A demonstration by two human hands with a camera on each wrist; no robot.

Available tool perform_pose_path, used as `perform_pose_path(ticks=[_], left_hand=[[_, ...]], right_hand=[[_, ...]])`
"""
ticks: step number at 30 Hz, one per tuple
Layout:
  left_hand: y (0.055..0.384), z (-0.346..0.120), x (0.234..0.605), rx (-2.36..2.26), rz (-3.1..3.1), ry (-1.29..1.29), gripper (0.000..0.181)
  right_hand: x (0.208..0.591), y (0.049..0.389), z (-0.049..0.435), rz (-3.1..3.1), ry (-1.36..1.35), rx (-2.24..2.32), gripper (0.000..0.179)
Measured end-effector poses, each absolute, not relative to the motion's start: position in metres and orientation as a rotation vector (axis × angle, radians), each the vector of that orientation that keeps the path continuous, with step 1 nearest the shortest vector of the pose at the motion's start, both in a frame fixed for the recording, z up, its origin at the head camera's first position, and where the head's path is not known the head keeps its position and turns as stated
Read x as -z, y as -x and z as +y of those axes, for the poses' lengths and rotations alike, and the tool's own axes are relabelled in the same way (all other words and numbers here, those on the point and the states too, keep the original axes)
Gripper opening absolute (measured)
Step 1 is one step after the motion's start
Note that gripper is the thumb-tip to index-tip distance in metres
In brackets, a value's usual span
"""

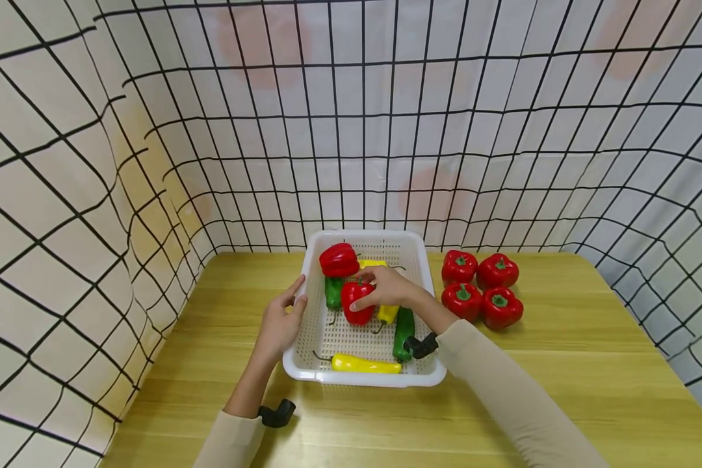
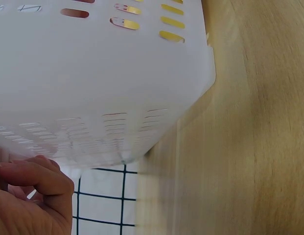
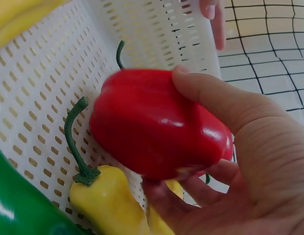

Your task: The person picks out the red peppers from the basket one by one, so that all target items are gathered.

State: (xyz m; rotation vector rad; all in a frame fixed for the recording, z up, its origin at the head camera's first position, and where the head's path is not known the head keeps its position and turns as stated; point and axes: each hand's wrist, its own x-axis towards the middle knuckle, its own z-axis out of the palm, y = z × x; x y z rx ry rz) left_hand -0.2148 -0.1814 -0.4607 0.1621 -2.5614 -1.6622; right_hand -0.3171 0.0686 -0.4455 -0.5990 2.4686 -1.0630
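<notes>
At the far left, black wire mesh point(image 1: 64, 140) rises beside the wooden worktop point(image 1: 210, 338). Next comes the left hand point(image 1: 282, 320), its thumb over the left rim of a white perforated basket point(image 1: 363, 379) and its fingers bent against the outer wall, gripping that edge. Inside the basket, toward the left, a green pepper point(image 1: 333, 292) lies next to a red bell pepper point(image 1: 337, 260) tipped on its side near the far corner. Just right of these is the held red bell pepper point(image 1: 357, 316), pinched between the thumb and fingers of the right hand point(image 1: 390, 286) over the middle of the basket; whether it touches the floor is unclear. A long yellow pepper point(image 1: 365, 364) lies along the near side, a second yellow pepper point(image 1: 373, 263) sits at the far side, and a third yellow pepper point(image 1: 389, 314) shows partly beneath the right hand. A larger green pepper point(image 1: 404, 328) lies by the right wall, partly behind a black wrist mount point(image 1: 424, 346). Right of the basket, four red bell peppers point(image 1: 463, 300) are clustered upright on the worktop.
</notes>
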Motion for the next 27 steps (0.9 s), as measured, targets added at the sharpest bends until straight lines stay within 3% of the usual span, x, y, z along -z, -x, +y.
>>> perform_pose_path(ticks=[27], left_hand=[[0.214,-0.181,0.46,1.669,-2.567,-0.161,0.048]], right_hand=[[0.418,0.299,0.075,2.457,0.61,1.314,0.078]])
